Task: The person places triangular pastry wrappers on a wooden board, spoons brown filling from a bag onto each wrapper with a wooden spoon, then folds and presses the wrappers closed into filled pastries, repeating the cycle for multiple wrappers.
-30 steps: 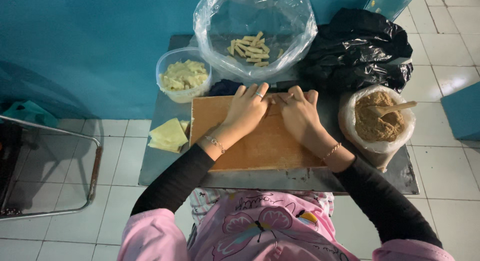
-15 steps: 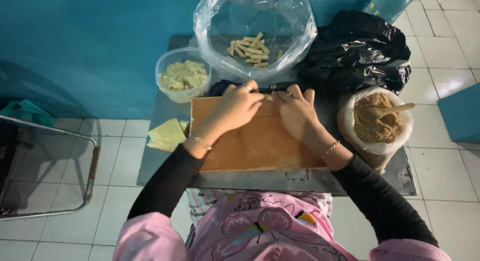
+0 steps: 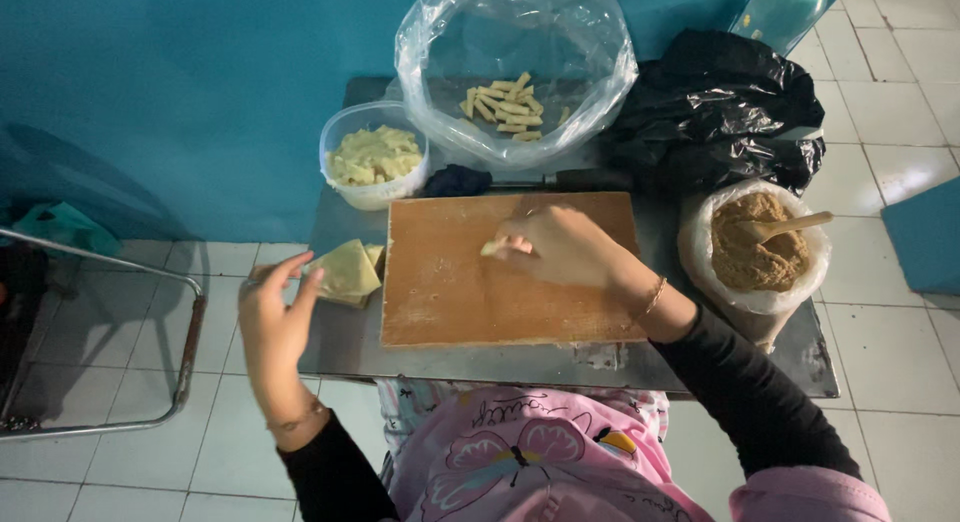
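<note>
A grey metal tabletop [image 3: 350, 347] fills the middle of the frame, its back edge against a teal wall [image 3: 200, 82] along the top and white floor tiles [image 3: 120, 472] on its left, right and near sides. A flat brown wooden board [image 3: 450, 282] lies at centre, its near edge just inside the tabletop's near edge; most of its surface is bare.

The right hand [image 3: 565, 247] rests on the board's upper middle, its grip pressed together, pinching a small pale rolled piece of dough [image 3: 493, 247] at the fingertips. The left hand [image 3: 272, 317] hangs off the tabletop's left edge, at the left of centre, its grip pinching the corner of a thin pale yellow square wrapper [image 3: 345, 272] that tops a small stack just left of the board.

Behind the stack, a round clear plastic tub [image 3: 375, 194] holds pale yellow pieces. Right of it, at top centre, a wide clear plastic bag [image 3: 440, 42] stands open with a few pale rolled sticks [image 3: 505, 104] lying at its bottom. A crumpled black plastic bag [image 3: 720, 112] sits at upper right, touching the clear one. Below it, at the right edge of the tabletop, a clear bag-lined bowl [image 3: 700, 252] holds brown crumbly filling [image 3: 750, 252] with a wooden spoon [image 3: 790, 225] stuck in it. A grey metal frame [image 3: 190, 342] stands on the floor at lower left.
</note>
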